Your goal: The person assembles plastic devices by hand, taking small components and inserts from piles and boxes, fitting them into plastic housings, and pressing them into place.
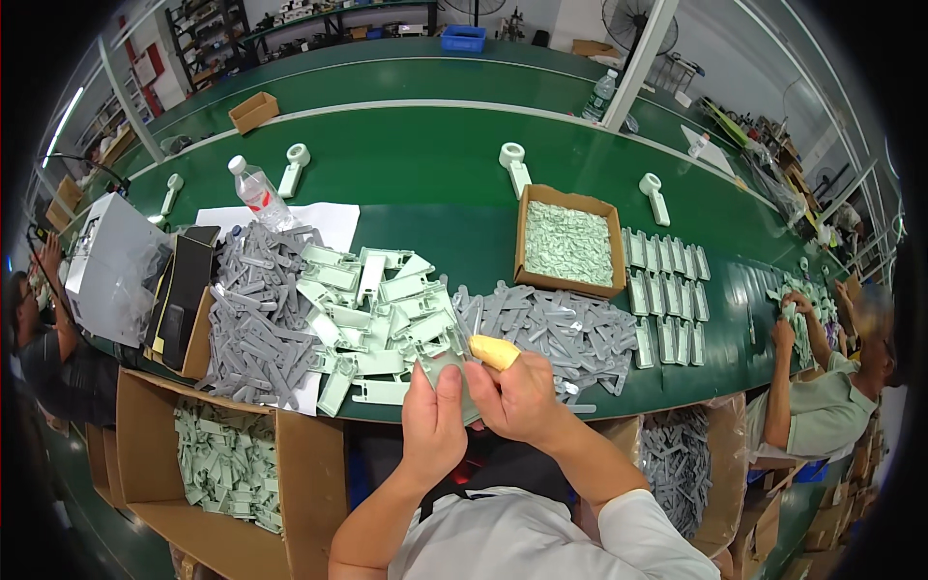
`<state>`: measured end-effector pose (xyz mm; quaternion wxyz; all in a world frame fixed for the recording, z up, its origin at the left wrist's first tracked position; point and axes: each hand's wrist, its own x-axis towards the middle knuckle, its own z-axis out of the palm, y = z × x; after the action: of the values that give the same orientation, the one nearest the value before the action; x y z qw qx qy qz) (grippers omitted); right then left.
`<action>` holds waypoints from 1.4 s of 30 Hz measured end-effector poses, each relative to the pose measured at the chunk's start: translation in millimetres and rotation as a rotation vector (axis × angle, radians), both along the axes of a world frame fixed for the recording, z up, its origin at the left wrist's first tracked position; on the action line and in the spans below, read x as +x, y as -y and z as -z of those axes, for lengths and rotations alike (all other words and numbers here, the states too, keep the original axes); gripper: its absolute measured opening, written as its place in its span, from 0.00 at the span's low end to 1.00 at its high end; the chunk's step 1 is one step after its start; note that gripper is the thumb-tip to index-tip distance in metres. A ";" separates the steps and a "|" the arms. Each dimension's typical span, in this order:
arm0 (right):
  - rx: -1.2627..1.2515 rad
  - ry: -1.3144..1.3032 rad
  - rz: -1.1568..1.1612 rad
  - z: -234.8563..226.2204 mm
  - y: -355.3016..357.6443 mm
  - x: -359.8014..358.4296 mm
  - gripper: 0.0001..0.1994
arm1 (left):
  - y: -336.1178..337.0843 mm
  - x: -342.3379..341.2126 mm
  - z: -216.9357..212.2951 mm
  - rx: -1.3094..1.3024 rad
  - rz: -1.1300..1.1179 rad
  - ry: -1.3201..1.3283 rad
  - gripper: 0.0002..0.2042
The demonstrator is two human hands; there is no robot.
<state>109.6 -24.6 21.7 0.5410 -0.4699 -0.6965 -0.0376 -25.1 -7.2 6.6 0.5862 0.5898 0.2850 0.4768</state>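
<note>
a pale green plastic part point(447, 379) is held upright at the near edge of the green table point(435, 164), its long axis running away from the body. it is clamped by the closed left hand point(432, 418). the right hand point(522, 394), just beside it, is closed on a yellow-handled tool point(493, 351) whose tip is pointed left at the part's top.

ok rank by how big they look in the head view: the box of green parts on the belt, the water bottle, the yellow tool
1. Box, clearly largest.
2. Water bottle.
3. Yellow tool, though the right hand covers part of it and it sits nearer the camera, so bottle versus tool is less sure.
</note>
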 end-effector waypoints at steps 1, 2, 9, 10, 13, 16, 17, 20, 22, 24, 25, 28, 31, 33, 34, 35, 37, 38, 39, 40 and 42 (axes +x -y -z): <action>-0.003 0.013 0.003 -0.5 -0.4 0.1 0.12 | -0.5 -0.3 1.3 0.000 -0.003 -0.007 0.14; -0.007 0.025 0.004 -0.8 -1.1 -0.1 0.12 | -1.1 -0.9 2.4 0.000 -0.007 -0.014 0.14; -0.011 0.044 -0.060 13.2 -15.2 -20.3 0.10 | -4.4 -22.7 6.4 -0.045 -0.040 -0.055 0.14; -0.006 0.023 -0.082 17.7 -19.3 -25.3 0.09 | -6.4 -27.9 11.5 0.023 -0.082 -0.097 0.14; -0.175 0.002 -0.204 29.5 -35.4 -51.5 0.09 | -12.9 -61.5 36.6 0.079 -0.211 -0.165 0.14; -0.498 0.041 -0.334 40.5 -69.0 -83.7 0.08 | -21.8 -103.8 60.9 0.083 -0.323 -0.186 0.15; -0.443 0.119 -0.335 45.4 -90.6 -99.9 0.08 | -18.8 -115.1 66.1 -0.067 -0.396 -0.075 0.15; -0.361 0.330 -0.342 66.7 -146.2 -144.2 0.08 | -4.5 -148.4 79.0 -0.363 -0.540 0.163 0.17; -0.331 0.472 -0.335 82.4 -170.9 -155.5 0.08 | 5.1 -166.9 86.4 -0.444 -0.569 0.185 0.17; -0.341 0.643 -0.336 97.6 -189.2 -160.2 0.08 | 9.8 -175.8 90.9 -0.484 -0.592 0.205 0.17; -0.346 0.730 -0.331 102.5 -195.0 -159.3 0.08 | 10.7 -177.6 92.5 -0.492 -0.601 0.199 0.16; -0.295 0.813 -0.392 97.8 -201.4 -153.0 0.09 | 10.4 -181.4 96.6 -0.508 -0.630 0.192 0.16; -0.324 0.763 -0.428 87.5 -208.2 -140.7 0.09 | 2.6 -179.1 104.8 -0.491 -0.607 0.191 0.15; -0.428 0.579 -0.453 77.8 -212.0 -128.8 0.10 | -6.1 -174.0 104.3 -0.469 -0.617 0.197 0.16; -0.427 0.579 -0.446 69.9 -210.6 -124.1 0.10 | -12.5 -172.0 103.2 -0.450 -0.634 0.199 0.16; -0.472 0.516 -0.466 55.5 -206.8 -121.1 0.10 | -18.8 -169.6 101.1 -0.429 -0.654 0.201 0.17; -0.559 0.386 -0.506 25.3 -195.5 -113.7 0.10 | -34.6 -163.3 89.7 -0.370 -0.692 0.206 0.17; -0.557 0.385 -0.500 10.2 -186.9 -108.6 0.10 | -41.6 -158.7 81.5 -0.314 -0.731 0.212 0.17; -0.576 0.390 -0.586 -5.5 -176.3 -103.6 0.10 | -45.5 -154.6 74.1 -0.258 -0.770 0.218 0.18; -0.597 0.390 -0.675 -17.0 -165.0 -99.2 0.10 | -46.0 -151.1 67.8 -0.257 -0.766 0.214 0.18; -0.614 0.385 -0.756 -28.7 -144.6 -93.0 0.10 | -44.0 -144.4 51.4 -0.290 -0.584 0.333 0.21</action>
<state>16.6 120.0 50.4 0.2164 -0.3073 -0.8833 0.2803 -169.5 36.8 -44.8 0.5414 0.3087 0.4068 0.6679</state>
